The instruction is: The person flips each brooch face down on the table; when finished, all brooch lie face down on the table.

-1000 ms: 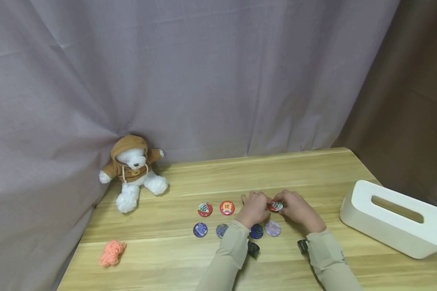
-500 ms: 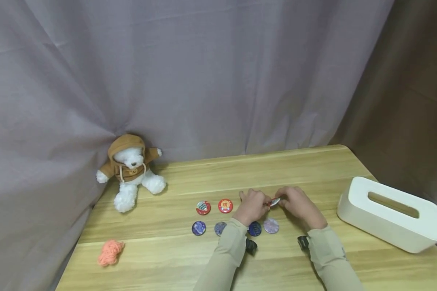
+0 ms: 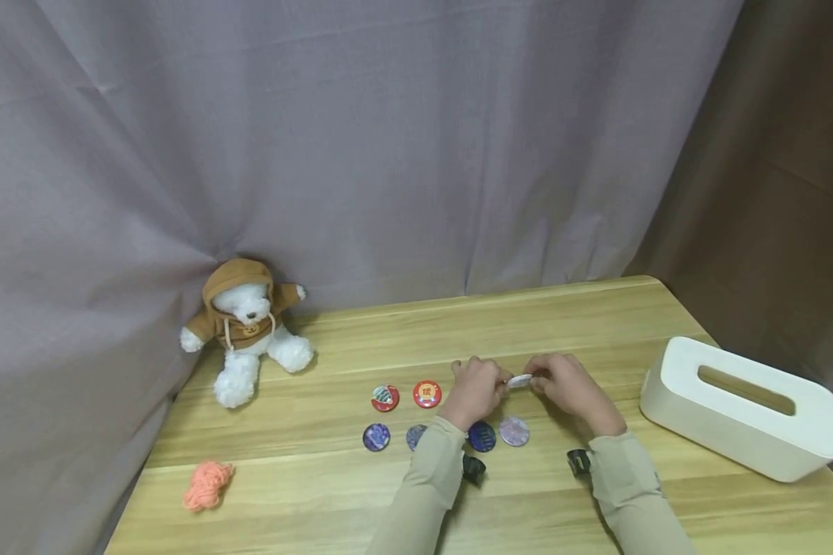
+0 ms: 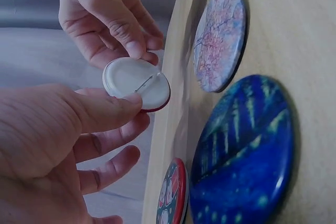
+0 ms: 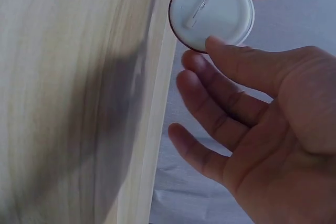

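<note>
Head view: left hand (image 3: 473, 389) and right hand (image 3: 571, 391) hold a pin badge (image 3: 520, 381) between them, raised over the wooden table (image 3: 541, 501), beyond the dark blue badge (image 3: 481, 436) and pale pink badge (image 3: 514, 431), tissue box (image 3: 743, 408) off to the right. Left wrist view: left thumb on the badge's white back beside the pin (image 4: 144, 83), thumb and index pinching, other fingers apart. Right wrist view: right thumb and index pinch the opposite rim, remaining fingers spread and loosely bent.
</note>
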